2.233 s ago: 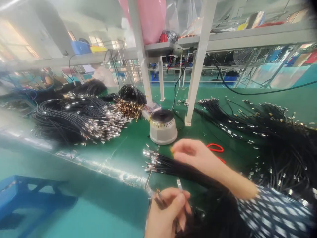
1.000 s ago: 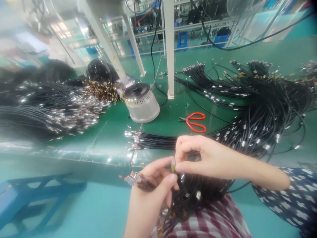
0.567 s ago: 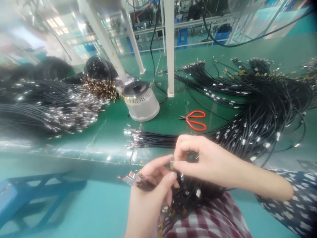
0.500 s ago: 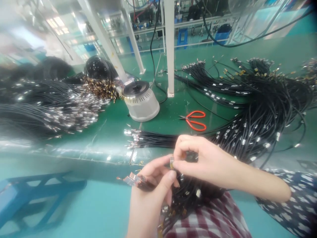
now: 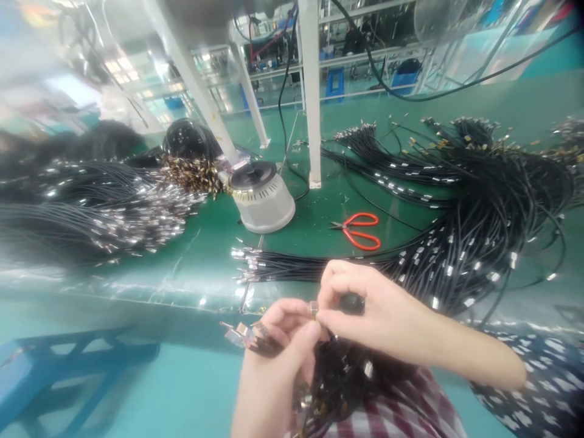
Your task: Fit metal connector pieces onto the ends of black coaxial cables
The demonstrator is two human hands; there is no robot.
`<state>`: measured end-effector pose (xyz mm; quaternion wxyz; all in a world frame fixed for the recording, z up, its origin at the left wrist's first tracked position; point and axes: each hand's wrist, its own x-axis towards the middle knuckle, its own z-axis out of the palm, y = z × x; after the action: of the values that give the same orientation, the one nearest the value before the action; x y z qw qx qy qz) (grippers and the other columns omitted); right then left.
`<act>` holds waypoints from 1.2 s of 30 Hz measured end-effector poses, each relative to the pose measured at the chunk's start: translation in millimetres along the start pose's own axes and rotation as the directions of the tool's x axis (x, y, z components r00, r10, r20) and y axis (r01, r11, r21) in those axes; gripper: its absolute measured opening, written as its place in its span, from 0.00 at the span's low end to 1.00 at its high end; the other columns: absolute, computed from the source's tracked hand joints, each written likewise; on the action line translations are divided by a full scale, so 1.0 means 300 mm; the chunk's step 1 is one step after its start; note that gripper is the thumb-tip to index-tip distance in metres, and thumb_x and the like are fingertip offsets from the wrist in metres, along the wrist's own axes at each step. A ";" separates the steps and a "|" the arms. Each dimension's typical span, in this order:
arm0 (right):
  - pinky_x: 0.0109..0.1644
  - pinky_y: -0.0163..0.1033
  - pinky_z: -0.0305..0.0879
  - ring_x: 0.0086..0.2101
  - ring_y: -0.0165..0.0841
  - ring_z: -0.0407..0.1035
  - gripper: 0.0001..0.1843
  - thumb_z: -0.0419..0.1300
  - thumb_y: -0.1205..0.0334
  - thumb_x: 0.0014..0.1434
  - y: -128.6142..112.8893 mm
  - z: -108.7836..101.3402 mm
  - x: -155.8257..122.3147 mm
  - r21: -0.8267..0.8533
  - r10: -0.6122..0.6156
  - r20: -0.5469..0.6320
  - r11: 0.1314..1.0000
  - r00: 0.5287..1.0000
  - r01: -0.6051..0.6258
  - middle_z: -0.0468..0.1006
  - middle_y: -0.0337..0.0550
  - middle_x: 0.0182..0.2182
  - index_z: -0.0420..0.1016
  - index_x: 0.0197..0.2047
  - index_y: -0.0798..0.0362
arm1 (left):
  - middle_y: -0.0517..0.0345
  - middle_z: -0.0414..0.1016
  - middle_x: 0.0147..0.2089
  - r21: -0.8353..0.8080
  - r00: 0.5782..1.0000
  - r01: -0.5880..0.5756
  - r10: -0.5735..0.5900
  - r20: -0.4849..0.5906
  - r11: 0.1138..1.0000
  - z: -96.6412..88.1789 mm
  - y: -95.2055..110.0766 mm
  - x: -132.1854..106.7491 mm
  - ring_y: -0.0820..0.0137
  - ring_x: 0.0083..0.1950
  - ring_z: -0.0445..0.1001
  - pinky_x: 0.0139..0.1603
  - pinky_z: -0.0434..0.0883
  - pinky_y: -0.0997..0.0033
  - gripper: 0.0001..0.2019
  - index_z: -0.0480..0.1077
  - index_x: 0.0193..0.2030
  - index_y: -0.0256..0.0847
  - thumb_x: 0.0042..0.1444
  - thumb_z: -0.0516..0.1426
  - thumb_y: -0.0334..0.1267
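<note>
Red-handled snips [image 5: 347, 227] near a black-topped white device [image 5: 267, 211], blue stool [image 5: 43, 368] at lower left.

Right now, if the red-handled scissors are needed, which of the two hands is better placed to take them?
Probably the right hand: the red-handled scissors lie just beyond it on the green table, whereas the left hand is farther away and grips several black cables.

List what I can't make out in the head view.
All in the head view:
Small metal piece: too small for detail; any part behind the right hand is hidden.
Held cables: number hidden by the left hand.
Left cable pile: blurred, cut off by left edge.
Blue stool: cut off by left edge.
</note>
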<state>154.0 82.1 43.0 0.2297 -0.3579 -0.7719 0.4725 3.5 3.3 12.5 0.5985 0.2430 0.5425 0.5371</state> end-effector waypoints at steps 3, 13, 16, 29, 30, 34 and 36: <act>0.40 0.35 0.62 0.34 0.28 0.67 0.08 0.60 0.70 0.55 0.007 0.000 0.003 0.009 0.011 -0.005 1.000 1.000 -0.011 0.70 0.35 0.31 0.73 0.24 0.53 | 0.59 0.76 0.23 -0.011 1.000 -0.020 0.020 -0.007 1.000 0.002 0.007 0.007 0.83 0.15 0.62 0.18 0.55 0.82 0.09 0.71 0.31 0.37 0.48 0.67 0.37; 0.41 0.39 0.62 0.36 0.33 0.68 0.09 0.60 0.59 0.60 0.056 0.055 -0.011 0.317 0.136 -0.096 0.943 0.986 -0.099 0.74 0.41 0.34 0.76 0.33 0.55 | 0.60 0.75 0.23 -0.052 0.996 -0.043 0.039 -0.076 0.998 0.000 0.010 0.011 0.82 0.15 0.61 0.18 0.55 0.80 0.10 0.70 0.32 0.37 0.49 0.66 0.37; 0.39 0.37 0.62 0.34 0.31 0.67 0.07 0.63 0.64 0.57 0.041 0.082 -0.017 0.386 0.140 -0.137 0.919 0.981 -0.078 0.71 0.39 0.30 0.74 0.28 0.55 | 0.61 0.74 0.22 -0.056 0.995 -0.047 0.042 -0.093 0.997 0.001 0.006 0.014 0.82 0.15 0.61 0.17 0.55 0.80 0.10 0.70 0.33 0.37 0.49 0.66 0.37; 0.41 0.36 0.63 0.33 0.29 0.68 0.09 0.62 0.69 0.57 0.044 0.107 -0.014 0.318 0.073 -0.242 0.948 0.967 0.008 0.71 0.37 0.30 0.73 0.25 0.53 | 0.65 0.71 0.25 -0.098 1.000 0.024 -0.023 0.009 0.995 -0.021 0.008 0.020 0.84 0.18 0.61 0.21 0.56 0.84 0.13 0.71 0.35 0.39 0.44 0.69 0.32; 0.41 0.36 0.63 0.33 0.29 0.68 0.09 0.62 0.69 0.57 0.044 0.109 -0.016 0.311 0.073 -0.244 0.950 0.967 0.006 0.71 0.36 0.30 0.73 0.26 0.53 | 0.65 0.70 0.24 -0.086 1.000 0.024 -0.024 0.005 0.996 -0.022 0.009 0.022 0.84 0.19 0.60 0.20 0.56 0.84 0.13 0.71 0.33 0.38 0.42 0.70 0.32; 0.42 0.36 0.63 0.34 0.30 0.68 0.09 0.62 0.68 0.58 0.043 0.119 -0.020 0.277 0.072 -0.259 0.961 0.963 0.003 0.70 0.36 0.30 0.74 0.26 0.52 | 0.66 0.67 0.20 -0.081 0.998 0.014 -0.019 -0.061 0.997 -0.018 0.007 0.026 0.83 0.17 0.60 0.19 0.55 0.83 0.13 0.71 0.24 0.36 0.39 0.71 0.35; 0.42 0.36 0.63 0.34 0.30 0.68 0.09 0.62 0.68 0.58 0.042 0.122 -0.018 0.266 0.072 -0.280 0.964 0.957 0.005 0.70 0.36 0.30 0.74 0.26 0.52 | 0.64 0.69 0.20 -0.109 0.996 0.005 -0.015 -0.090 0.994 -0.014 0.000 0.026 0.82 0.17 0.60 0.19 0.55 0.82 0.13 0.72 0.25 0.35 0.38 0.71 0.35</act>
<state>136.4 61.1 15.4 0.3769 -0.4019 -0.6543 0.5179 -1.7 9.3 8.3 0.5882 0.1825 0.5404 0.5733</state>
